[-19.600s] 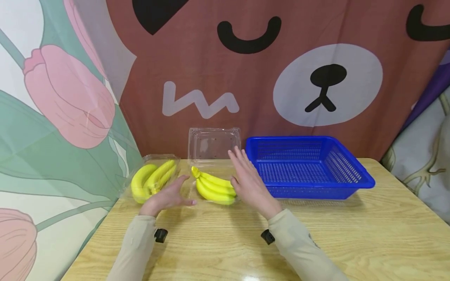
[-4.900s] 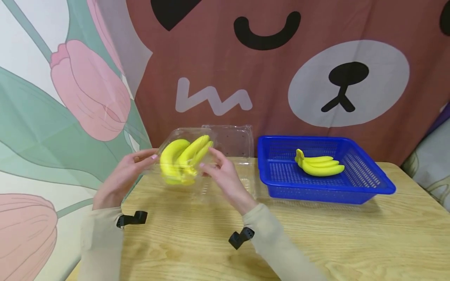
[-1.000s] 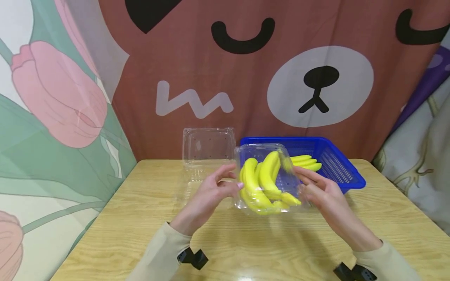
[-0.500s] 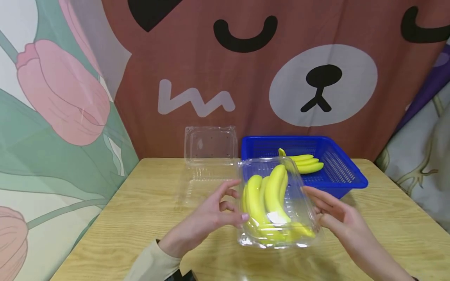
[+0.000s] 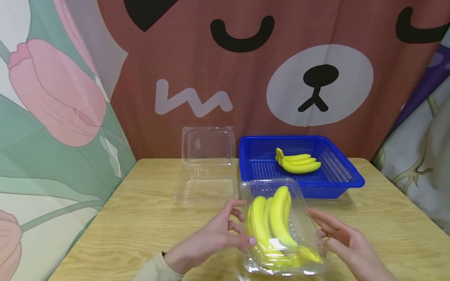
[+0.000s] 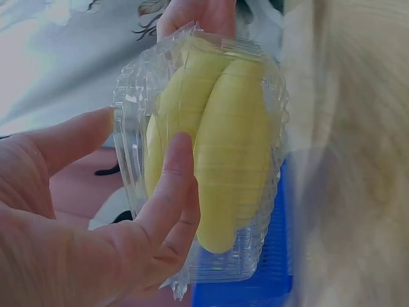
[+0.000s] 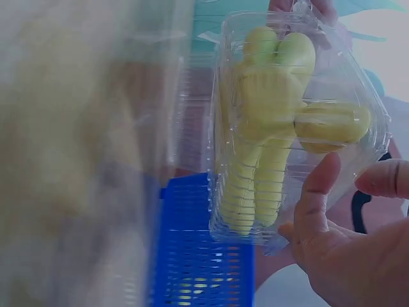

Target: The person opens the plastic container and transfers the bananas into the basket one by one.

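Observation:
A lidded clear plastic clamshell box (image 5: 303, 222) is held up over the table in front of the blue basket, tilted toward me. Inside it lie yellow bananas (image 5: 279, 218), their stem end at the near side. My left hand (image 5: 214, 236) grips its left edge, thumb on the near face and fingers behind. At the opposite edge, my right hand (image 5: 348, 244) grips with thumb and fingers. In the left wrist view the fingers (image 6: 169, 192) press against the ribbed base; the right wrist view shows fingertips (image 7: 326, 169) on the plastic too.
A blue perforated basket (image 5: 334, 184) stands at the back right, with a bunch of bananas (image 5: 300, 166) in it. Left of it is another clear clamshell (image 5: 209, 145), lid raised, nothing inside. A printed curtain (image 5: 197, 47) hangs behind the wooden table (image 5: 147, 203).
Banana bunch has gone from the open clamshell into the basket. The lidded clamshell was lifted from the left and carried right; in the last second both hands brought it nearer to me.

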{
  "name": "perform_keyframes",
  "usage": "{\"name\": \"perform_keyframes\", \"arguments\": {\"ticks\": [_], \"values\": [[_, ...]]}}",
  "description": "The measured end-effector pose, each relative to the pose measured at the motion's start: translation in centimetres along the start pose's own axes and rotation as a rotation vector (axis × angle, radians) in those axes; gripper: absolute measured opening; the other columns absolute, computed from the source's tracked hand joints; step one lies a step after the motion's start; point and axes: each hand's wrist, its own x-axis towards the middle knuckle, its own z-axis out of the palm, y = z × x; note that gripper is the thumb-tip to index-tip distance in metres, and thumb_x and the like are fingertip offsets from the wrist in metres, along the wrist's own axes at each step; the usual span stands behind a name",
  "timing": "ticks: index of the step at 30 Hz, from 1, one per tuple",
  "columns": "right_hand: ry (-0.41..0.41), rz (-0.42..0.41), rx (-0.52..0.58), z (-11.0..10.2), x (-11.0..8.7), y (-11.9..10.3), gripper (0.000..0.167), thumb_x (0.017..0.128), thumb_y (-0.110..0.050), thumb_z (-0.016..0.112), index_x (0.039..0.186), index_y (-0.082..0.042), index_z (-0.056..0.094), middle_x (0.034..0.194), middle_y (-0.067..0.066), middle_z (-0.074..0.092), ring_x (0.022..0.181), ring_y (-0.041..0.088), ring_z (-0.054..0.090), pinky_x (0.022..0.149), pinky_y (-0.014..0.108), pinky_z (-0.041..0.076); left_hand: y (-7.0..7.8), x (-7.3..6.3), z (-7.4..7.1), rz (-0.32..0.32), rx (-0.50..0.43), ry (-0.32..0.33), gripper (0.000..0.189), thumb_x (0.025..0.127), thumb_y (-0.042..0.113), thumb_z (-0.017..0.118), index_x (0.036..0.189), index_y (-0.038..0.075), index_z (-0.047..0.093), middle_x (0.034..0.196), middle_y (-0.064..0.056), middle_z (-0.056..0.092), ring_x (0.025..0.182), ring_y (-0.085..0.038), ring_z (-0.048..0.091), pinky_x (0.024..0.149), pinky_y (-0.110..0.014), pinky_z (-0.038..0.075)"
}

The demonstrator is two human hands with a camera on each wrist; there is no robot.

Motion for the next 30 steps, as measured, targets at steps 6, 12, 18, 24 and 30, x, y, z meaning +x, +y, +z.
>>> {"name": "perform_keyframes", "arguments": {"ticks": [6,12,18,24,30], "values": [[-0.051,-0.251,0.033,0.3,-0.2,2.8,0.056,0.095,0.01,0.051,0.148,0.002,0.037,0.139,-0.019,0.052,0.106,0.007,0.061,0.069,0.031,0.057,-1.2,0.2,0.2,0.01,0.06,0.007,0.077,0.077,0.001,0.078,0.139,0.015,0.035,0.117,-0.012,0.04,0.085,-0.02,0.062,0.076,-0.029,0.053],[-0.045,-0.235,-0.012,0.3,-0.1,4.1,0.052,0.097,0.005,0.052,0.147,0.006,0.037,0.134,-0.025,0.052,0.103,0.005,0.06,0.074,0.024,0.054,-1.9,0.2,0.3,-0.022,0.039,-0.004,0.075,0.079,0.001,0.078,0.139,0.013,0.035,0.116,-0.012,0.039,0.087,-0.023,0.062,0.075,-0.031,0.055],[-0.145,-0.149,0.077,0.3,0.1,4.9,0.054,0.099,0.002,0.049,0.148,0.01,0.029,0.129,-0.025,0.053,0.085,0.014,0.06,0.067,0.03,0.055,-3.4,0.7,0.3,-0.045,0.004,-0.008,0.077,0.08,-0.002,0.076,0.141,0.013,0.032,0.117,-0.014,0.041,0.078,-0.024,0.066,0.072,-0.033,0.057],[-0.174,-0.025,0.104,0.2,0.4,5.0,0.062,0.1,-0.004,0.052,0.151,0.01,0.02,0.124,-0.02,0.053,0.085,0.017,0.058,0.069,0.031,0.055,-4.4,1.1,0.6,-0.042,-0.03,0.006,0.077,0.081,-0.001,0.076,0.142,0.01,0.031,0.115,-0.015,0.043,0.074,-0.022,0.065,0.071,-0.033,0.057],[-0.202,-0.022,0.113,0.0,0.5,5.2,0.062,0.101,-0.006,0.052,0.152,0.008,0.019,0.139,-0.013,0.047,0.09,0.016,0.058,0.072,0.032,0.055,-4.6,1.2,0.7,-0.034,-0.045,0.018,0.078,0.08,-0.004,0.076,0.142,0.012,0.032,0.114,-0.015,0.041,0.074,-0.023,0.066,0.07,-0.034,0.058]]}}
